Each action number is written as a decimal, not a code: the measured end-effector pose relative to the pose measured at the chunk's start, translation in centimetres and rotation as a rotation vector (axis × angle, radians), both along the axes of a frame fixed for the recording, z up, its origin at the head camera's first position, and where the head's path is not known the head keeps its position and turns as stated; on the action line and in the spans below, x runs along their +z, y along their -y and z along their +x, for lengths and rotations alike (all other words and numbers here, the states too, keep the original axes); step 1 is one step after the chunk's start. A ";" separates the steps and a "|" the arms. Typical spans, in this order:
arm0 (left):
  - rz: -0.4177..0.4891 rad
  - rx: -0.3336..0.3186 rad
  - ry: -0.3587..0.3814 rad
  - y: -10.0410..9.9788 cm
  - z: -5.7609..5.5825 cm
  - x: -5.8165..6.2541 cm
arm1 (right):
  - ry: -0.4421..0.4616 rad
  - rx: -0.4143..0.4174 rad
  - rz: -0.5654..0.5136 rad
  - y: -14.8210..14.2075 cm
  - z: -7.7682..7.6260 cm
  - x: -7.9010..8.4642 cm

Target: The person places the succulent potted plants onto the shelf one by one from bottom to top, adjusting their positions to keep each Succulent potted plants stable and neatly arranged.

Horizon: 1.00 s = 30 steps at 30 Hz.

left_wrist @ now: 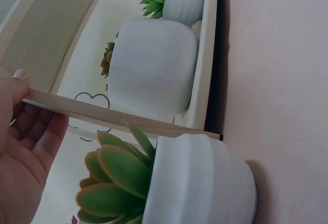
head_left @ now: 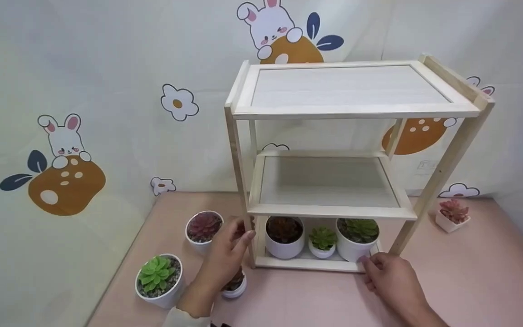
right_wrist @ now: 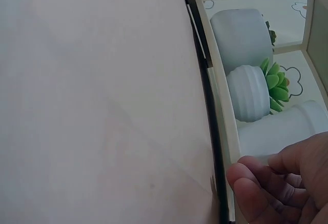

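A three-tier pale wooden shelf (head_left: 332,211) stands on the table. My left hand (head_left: 227,250) grips its left front post, thumb in front and fingers behind in the left wrist view. Down at the right front corner, my right hand (head_left: 395,277) holds the bottom rail (right_wrist: 221,106) between thumb and curled fingers, close to a white pot. On the bottom tier sit three white potted succulents: a dark reddish one (head_left: 284,243) at left, a small green one (head_left: 322,243) in the middle, and a larger green one (head_left: 357,240) at right.
Left of the shelf stand a purple-red succulent (head_left: 204,229), a bright green succulent (head_left: 158,279) and a small pot (head_left: 235,290) partly behind my left forearm. A pink succulent (head_left: 453,215) is at the far right. A printed cloth wall (head_left: 120,54) rises behind the table.
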<state>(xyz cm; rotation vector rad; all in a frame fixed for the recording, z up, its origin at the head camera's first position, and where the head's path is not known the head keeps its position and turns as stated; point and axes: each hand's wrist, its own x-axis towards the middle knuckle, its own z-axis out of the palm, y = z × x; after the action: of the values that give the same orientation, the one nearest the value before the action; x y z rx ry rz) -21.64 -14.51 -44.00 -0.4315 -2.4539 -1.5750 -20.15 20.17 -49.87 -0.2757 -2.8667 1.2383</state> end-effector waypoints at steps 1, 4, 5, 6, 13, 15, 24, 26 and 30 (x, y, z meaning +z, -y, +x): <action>0.000 0.001 -0.008 0.1 -0.2 -0.3 | -0.003 -0.002 -0.001 0.0 -0.1 0.0; 0.005 0.005 -0.028 0.3 -0.5 -1.1 | -0.014 0.002 0.003 0.0 -0.3 -0.1; 0.007 0.003 -0.037 0.4 -0.6 -1.2 | -0.016 0.002 0.004 0.0 -0.3 -0.1; 0.006 0.002 -0.044 0.4 -0.6 -1.4 | -0.016 0.003 0.005 0.0 -0.4 -0.1; -0.007 0.002 -0.078 0.4 -0.7 -1.6 | -0.013 0.004 -0.002 -0.2 -0.2 -0.1; -0.005 -0.002 -0.078 0.4 -0.7 -1.7 | -0.017 0.009 -0.010 -0.2 -0.1 -0.1; -0.017 -0.012 -0.066 0.5 -0.8 -1.5 | 0.003 0.037 -0.016 -0.4 0.1 0.5; -0.013 -0.014 -0.066 0.5 -0.8 -1.5 | 0.011 0.042 -0.011 -0.5 0.2 0.8; -0.011 -0.012 -0.059 0.4 -0.7 -1.6 | 0.017 0.068 0.031 -0.7 0.6 1.8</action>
<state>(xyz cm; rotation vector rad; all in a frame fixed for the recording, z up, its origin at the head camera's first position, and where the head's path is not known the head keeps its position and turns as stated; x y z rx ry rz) -22.36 -14.95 -45.56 -0.4885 -2.4215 -1.5324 -19.57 20.91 -48.06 -0.1902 -2.9301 1.2069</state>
